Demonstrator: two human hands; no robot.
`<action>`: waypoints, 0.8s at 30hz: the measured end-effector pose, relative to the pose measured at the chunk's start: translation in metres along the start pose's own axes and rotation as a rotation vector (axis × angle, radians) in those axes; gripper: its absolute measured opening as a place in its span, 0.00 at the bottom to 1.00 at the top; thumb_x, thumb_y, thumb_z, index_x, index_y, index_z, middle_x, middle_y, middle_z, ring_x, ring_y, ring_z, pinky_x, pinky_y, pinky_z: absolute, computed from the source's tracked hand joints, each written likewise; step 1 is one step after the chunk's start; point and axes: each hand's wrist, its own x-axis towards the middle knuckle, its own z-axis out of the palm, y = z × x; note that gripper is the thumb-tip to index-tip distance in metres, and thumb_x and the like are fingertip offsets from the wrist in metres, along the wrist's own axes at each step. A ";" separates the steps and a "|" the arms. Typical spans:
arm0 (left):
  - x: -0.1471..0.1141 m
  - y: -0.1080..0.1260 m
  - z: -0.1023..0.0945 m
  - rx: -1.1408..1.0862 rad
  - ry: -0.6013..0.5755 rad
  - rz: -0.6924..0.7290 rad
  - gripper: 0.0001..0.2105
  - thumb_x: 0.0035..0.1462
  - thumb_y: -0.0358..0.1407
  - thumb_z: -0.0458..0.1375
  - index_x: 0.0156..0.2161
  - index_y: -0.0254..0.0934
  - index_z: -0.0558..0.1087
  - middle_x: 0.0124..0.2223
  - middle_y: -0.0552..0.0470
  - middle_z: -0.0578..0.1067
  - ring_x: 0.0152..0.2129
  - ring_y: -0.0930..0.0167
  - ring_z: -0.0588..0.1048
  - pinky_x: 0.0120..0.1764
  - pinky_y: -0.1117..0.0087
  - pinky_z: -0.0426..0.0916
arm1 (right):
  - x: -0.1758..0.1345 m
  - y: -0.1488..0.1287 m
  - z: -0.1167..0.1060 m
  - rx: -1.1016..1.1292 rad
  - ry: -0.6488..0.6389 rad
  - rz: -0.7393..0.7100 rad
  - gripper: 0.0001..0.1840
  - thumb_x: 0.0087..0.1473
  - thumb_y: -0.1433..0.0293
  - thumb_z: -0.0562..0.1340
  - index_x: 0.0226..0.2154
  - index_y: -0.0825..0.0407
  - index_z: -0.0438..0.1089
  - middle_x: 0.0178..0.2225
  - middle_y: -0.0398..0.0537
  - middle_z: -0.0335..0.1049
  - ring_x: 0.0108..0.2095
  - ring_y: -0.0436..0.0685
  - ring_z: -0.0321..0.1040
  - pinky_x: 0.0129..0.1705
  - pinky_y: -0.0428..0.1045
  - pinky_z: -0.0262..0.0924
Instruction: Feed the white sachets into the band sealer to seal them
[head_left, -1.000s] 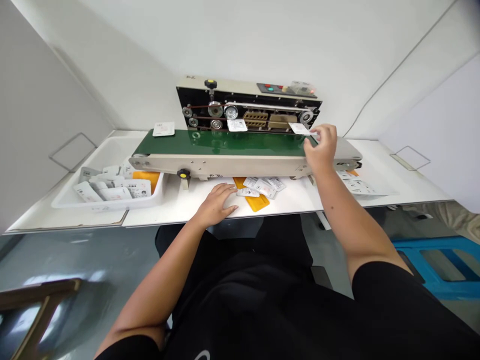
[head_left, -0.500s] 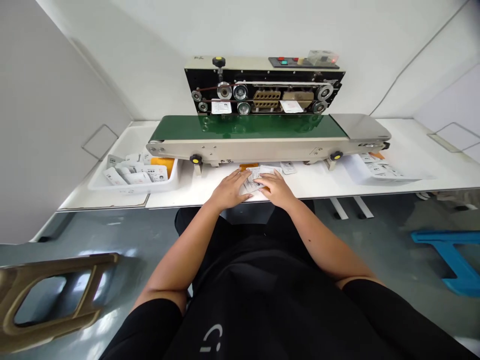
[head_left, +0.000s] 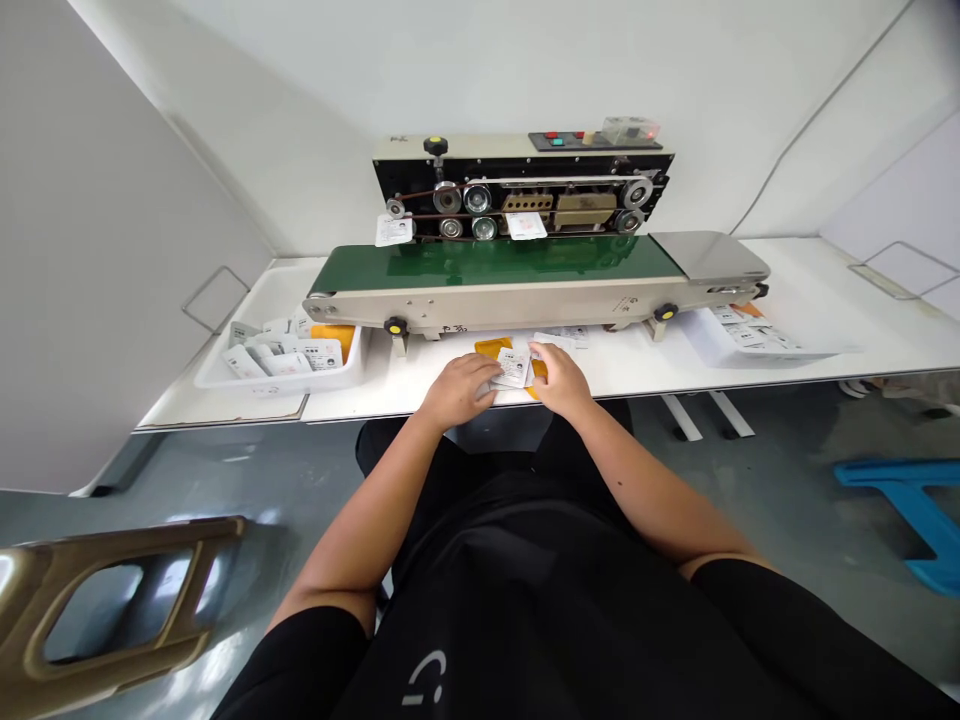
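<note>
My left hand (head_left: 460,388) is closed at the left edge of a small white printed packet (head_left: 514,368), low over the table. More white packet edges show beneath its fingers. My right hand (head_left: 562,381) is open and curved, with thumb and forefinger apart around an orange packet (head_left: 539,372) that it touches. A second orange packet (head_left: 491,347) lies behind the white one. Beyond my right fingertips, printed white packets (head_left: 559,338) lie near the sealing machine's base. What lies under both palms is hidden.
Behind my hands stands a band sealer with a green conveyor belt (head_left: 487,263); two white packets (head_left: 394,230) (head_left: 526,225) hang in its rollers. Packet-filled white bins stand left (head_left: 281,380) and right (head_left: 739,355). A brown stool (head_left: 120,540) and blue stool (head_left: 892,475) flank me.
The two packets in the sealer have travelled left. My hands have parted slightly, uncovering more of the white packet and the orange ones. The camera view has shifted a little.
</note>
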 end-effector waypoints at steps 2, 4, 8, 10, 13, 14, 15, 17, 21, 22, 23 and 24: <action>-0.001 -0.003 0.002 -0.003 -0.005 0.010 0.25 0.63 0.36 0.63 0.65 0.40 0.74 0.67 0.42 0.73 0.66 0.54 0.70 0.69 0.47 0.63 | 0.000 0.002 0.002 -0.015 0.030 0.024 0.39 0.50 0.80 0.57 0.64 0.48 0.68 0.60 0.55 0.71 0.63 0.69 0.65 0.64 0.67 0.65; -0.001 -0.007 0.004 -0.006 -0.031 -0.017 0.28 0.63 0.39 0.64 0.68 0.40 0.70 0.70 0.41 0.71 0.69 0.53 0.67 0.69 0.46 0.63 | 0.000 0.003 0.003 -0.032 0.058 -0.032 0.39 0.48 0.81 0.58 0.64 0.48 0.69 0.60 0.55 0.69 0.64 0.69 0.62 0.67 0.67 0.62; 0.001 -0.015 0.004 -0.067 -0.058 -0.044 0.29 0.64 0.43 0.66 0.68 0.44 0.70 0.67 0.43 0.74 0.66 0.53 0.71 0.67 0.48 0.66 | 0.002 0.005 0.002 -0.073 0.053 -0.140 0.36 0.51 0.77 0.63 0.63 0.49 0.72 0.52 0.57 0.69 0.58 0.70 0.61 0.63 0.66 0.63; 0.002 -0.018 0.002 -0.117 -0.045 -0.010 0.28 0.64 0.43 0.66 0.67 0.45 0.71 0.65 0.45 0.76 0.64 0.55 0.74 0.66 0.50 0.68 | 0.003 0.006 0.002 -0.082 0.014 -0.185 0.30 0.55 0.74 0.65 0.60 0.47 0.76 0.46 0.55 0.70 0.51 0.68 0.63 0.57 0.63 0.66; 0.003 -0.018 -0.001 -0.168 -0.043 0.032 0.25 0.66 0.42 0.65 0.67 0.46 0.72 0.64 0.45 0.77 0.61 0.57 0.76 0.64 0.52 0.70 | 0.005 0.006 0.004 -0.113 -0.036 -0.258 0.21 0.59 0.75 0.64 0.51 0.42 0.84 0.36 0.51 0.71 0.42 0.63 0.62 0.49 0.60 0.64; 0.004 -0.018 -0.003 -0.179 -0.050 0.039 0.26 0.66 0.41 0.65 0.67 0.46 0.71 0.64 0.45 0.77 0.61 0.57 0.76 0.64 0.52 0.70 | 0.005 0.005 0.005 -0.121 -0.035 -0.274 0.20 0.59 0.75 0.64 0.48 0.42 0.85 0.33 0.50 0.71 0.39 0.62 0.61 0.48 0.59 0.63; 0.004 -0.017 -0.004 -0.183 -0.057 0.037 0.27 0.66 0.41 0.65 0.68 0.46 0.70 0.65 0.44 0.77 0.61 0.56 0.76 0.63 0.52 0.70 | 0.004 0.004 0.005 -0.119 -0.021 -0.280 0.19 0.60 0.76 0.64 0.47 0.42 0.85 0.30 0.49 0.70 0.37 0.61 0.61 0.46 0.58 0.62; 0.004 -0.015 -0.005 -0.173 -0.066 0.007 0.30 0.65 0.40 0.65 0.70 0.46 0.67 0.66 0.44 0.75 0.61 0.55 0.76 0.63 0.51 0.70 | 0.004 0.002 0.001 -0.073 0.045 -0.260 0.18 0.61 0.75 0.63 0.44 0.42 0.86 0.24 0.47 0.67 0.34 0.59 0.59 0.43 0.57 0.61; 0.003 -0.012 -0.007 -0.121 -0.095 -0.072 0.32 0.64 0.40 0.65 0.71 0.46 0.65 0.67 0.45 0.75 0.62 0.54 0.76 0.63 0.51 0.70 | 0.012 0.003 -0.044 0.176 0.288 -0.146 0.17 0.59 0.73 0.62 0.42 0.42 0.86 0.27 0.47 0.72 0.35 0.59 0.66 0.42 0.55 0.65; 0.003 -0.011 -0.007 -0.111 -0.102 -0.083 0.32 0.64 0.40 0.65 0.71 0.46 0.66 0.67 0.45 0.75 0.62 0.54 0.75 0.64 0.51 0.69 | 0.019 0.007 -0.063 0.263 0.366 -0.107 0.17 0.58 0.71 0.62 0.42 0.43 0.85 0.32 0.48 0.76 0.38 0.59 0.70 0.43 0.55 0.67; 0.003 -0.011 -0.007 -0.104 -0.108 -0.091 0.31 0.64 0.41 0.65 0.71 0.46 0.66 0.67 0.45 0.75 0.62 0.54 0.75 0.65 0.51 0.68 | 0.028 0.012 -0.084 0.354 0.449 -0.065 0.16 0.57 0.70 0.62 0.43 0.44 0.85 0.38 0.49 0.78 0.41 0.60 0.72 0.44 0.55 0.69; 0.003 -0.010 -0.007 -0.097 -0.112 -0.096 0.31 0.64 0.41 0.65 0.70 0.46 0.67 0.67 0.45 0.75 0.63 0.54 0.75 0.65 0.51 0.68 | 0.040 0.019 -0.107 0.447 0.531 -0.020 0.16 0.57 0.68 0.62 0.44 0.46 0.84 0.42 0.50 0.79 0.43 0.60 0.74 0.44 0.55 0.70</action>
